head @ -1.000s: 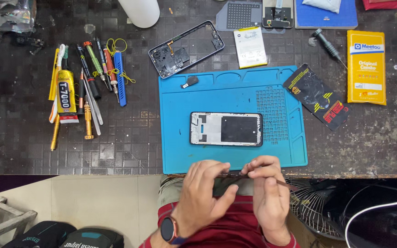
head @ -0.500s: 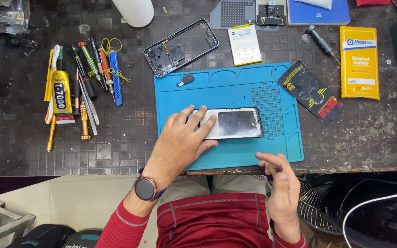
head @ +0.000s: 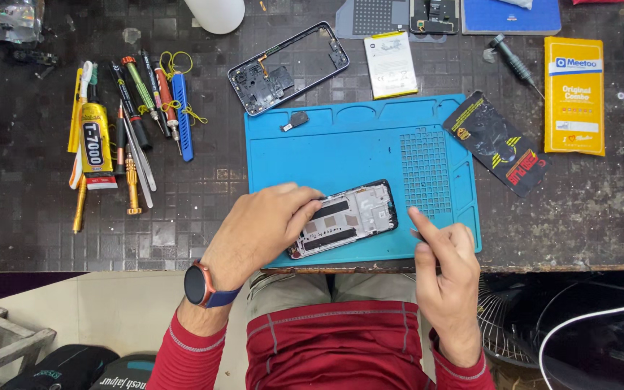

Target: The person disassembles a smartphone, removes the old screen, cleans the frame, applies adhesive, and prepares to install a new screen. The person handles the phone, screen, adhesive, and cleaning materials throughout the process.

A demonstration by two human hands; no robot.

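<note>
Tools [head: 128,123] left of blue mat [head: 341,141] (phone frame [head: 288,67] beyond)

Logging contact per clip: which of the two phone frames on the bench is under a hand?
The phone frame on the blue mat, under the left hand. The other frame lies untouched on the dark bench beyond the mat.
</note>
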